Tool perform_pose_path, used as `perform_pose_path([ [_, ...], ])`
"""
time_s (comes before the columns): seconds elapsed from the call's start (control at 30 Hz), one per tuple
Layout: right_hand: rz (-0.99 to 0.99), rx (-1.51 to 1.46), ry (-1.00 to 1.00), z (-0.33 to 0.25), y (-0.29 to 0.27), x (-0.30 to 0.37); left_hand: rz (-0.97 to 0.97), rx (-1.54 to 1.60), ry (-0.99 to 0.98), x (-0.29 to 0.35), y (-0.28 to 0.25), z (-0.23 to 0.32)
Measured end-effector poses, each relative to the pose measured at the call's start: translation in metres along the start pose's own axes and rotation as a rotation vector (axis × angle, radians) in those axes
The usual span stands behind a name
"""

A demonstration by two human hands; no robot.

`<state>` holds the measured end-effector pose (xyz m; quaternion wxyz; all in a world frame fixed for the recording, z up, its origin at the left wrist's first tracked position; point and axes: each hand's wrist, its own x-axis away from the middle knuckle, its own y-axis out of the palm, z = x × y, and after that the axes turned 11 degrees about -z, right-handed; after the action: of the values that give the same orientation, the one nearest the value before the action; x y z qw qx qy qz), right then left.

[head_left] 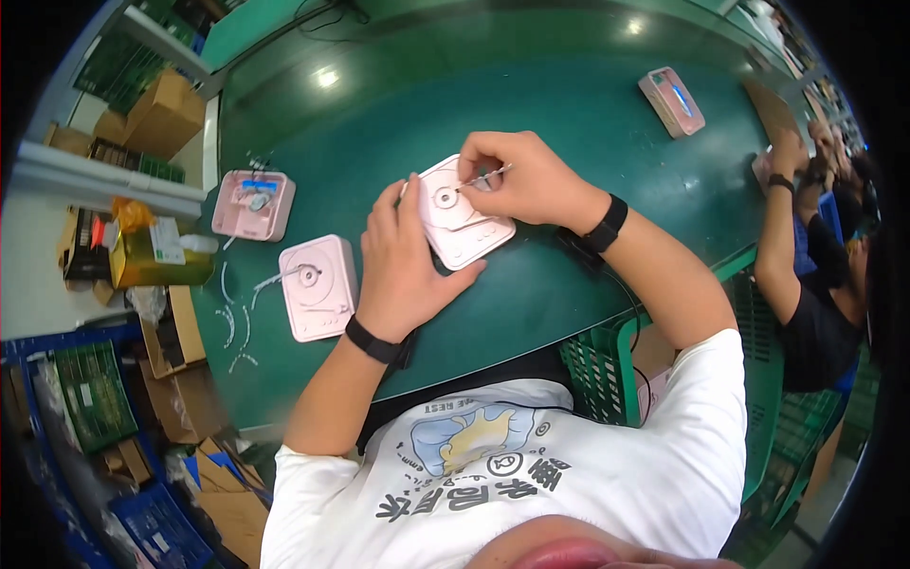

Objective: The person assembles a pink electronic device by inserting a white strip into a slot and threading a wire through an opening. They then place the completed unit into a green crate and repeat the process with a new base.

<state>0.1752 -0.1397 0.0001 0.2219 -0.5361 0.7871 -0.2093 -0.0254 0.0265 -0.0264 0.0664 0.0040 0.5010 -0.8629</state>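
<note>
My left hand (391, 275) grips the left and near edges of a pale pink square case (464, 248), tilted above the green table. The case has a round ring in its face and a small arm shape, like a mini record player. My right hand (531, 178) is closed in a pinch over the ring, on a thin whitish strip (495, 174) whose end sticks out past the fingers. Left of my left hand lies a similar pink case (327, 296), with a strip (277, 279) running out from its centre. The fingertips of my right hand are partly hidden.
Several loose whitish strips (228, 322) lie at the table's left. An open pink shell (248, 216) with parts inside stands behind them; another pink shell (675, 102) is at the far right. A green crate (599, 375) is by my right side. Another person's arm (779, 228) reaches in at right.
</note>
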Motion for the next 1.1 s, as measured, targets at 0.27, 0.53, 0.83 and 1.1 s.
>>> perform_pose_path([
  [0.27,-0.014,0.004,0.004,0.0,0.011,0.003,0.015,-0.007,0.001,0.007,0.005,-0.002],
  [0.53,-0.02,-0.002,0.09,0.0,0.003,0.0,0.028,-0.001,0.006,0.003,0.007,-0.004],
  [0.83,-0.044,0.005,0.055,-0.002,0.01,-0.005,0.032,-0.002,-0.002,0.004,0.005,-0.004],
  [1.1,-0.112,0.055,-0.048,0.006,0.002,-0.002,0.048,0.01,0.0,0.003,0.005,-0.002],
])
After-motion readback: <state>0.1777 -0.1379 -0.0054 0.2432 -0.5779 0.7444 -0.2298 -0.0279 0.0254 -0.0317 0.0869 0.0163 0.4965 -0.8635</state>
